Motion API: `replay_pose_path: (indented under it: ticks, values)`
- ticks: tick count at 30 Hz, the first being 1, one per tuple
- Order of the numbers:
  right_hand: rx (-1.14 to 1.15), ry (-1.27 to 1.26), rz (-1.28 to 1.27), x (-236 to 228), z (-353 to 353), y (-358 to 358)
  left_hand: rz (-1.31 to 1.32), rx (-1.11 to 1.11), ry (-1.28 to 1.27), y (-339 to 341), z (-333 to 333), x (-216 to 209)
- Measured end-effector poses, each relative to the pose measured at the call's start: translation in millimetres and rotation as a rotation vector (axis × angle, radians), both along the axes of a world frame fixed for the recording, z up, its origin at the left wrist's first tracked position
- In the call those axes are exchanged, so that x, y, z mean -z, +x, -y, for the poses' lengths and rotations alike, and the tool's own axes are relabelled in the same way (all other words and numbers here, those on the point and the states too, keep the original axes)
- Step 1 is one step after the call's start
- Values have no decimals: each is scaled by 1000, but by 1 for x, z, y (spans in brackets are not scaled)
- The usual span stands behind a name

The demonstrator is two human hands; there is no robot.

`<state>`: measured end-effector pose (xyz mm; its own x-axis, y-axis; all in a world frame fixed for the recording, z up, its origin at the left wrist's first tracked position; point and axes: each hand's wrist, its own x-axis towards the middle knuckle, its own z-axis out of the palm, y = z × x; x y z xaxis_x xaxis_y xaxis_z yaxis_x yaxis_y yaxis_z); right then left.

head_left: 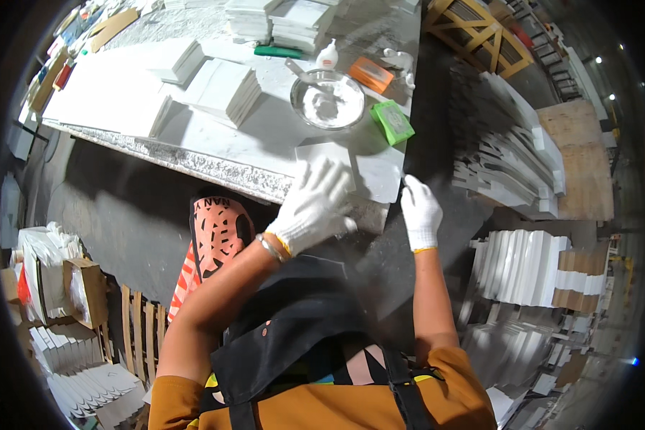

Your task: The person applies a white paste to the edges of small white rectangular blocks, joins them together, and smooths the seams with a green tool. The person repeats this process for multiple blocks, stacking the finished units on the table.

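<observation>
Tile (377, 179), pale and flat, lies at the near right corner of the table (276, 136). The left hand (314, 204) is spread at its left, nothing visibly held; the right hand's (421, 213) fingers curl by its right edge — I cannot tell whether they grip. It looks stiff, probably brittle — best held by opposite edges.
</observation>
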<state>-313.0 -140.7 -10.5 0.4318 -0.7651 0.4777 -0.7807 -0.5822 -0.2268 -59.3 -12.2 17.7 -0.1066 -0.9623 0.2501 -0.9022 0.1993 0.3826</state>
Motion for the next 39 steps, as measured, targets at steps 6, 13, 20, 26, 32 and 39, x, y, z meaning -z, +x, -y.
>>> replay_pose_path:
  ticks: [6,13,20,26,32,39]
  values:
    - [54,-180,-329,15,-11,-4,-211,398,44,-25,-26,-22]
    - [-48,227,-368,130,-33,-119,-352,184,25,-7,-38,-23]
    - [337,751,597,11,-51,-75,-93,-93,-91,19,-22,-14]
    - [-184,1301,952,-65,-25,6,-19,-11,21,3,2,-23]
    - [116,898,1037,-18,41,-14,-293,249,-7,-4,-31,-30]
    - [134,1113,1161,-34,26,-6,-303,-47,-132,33,-40,-15]
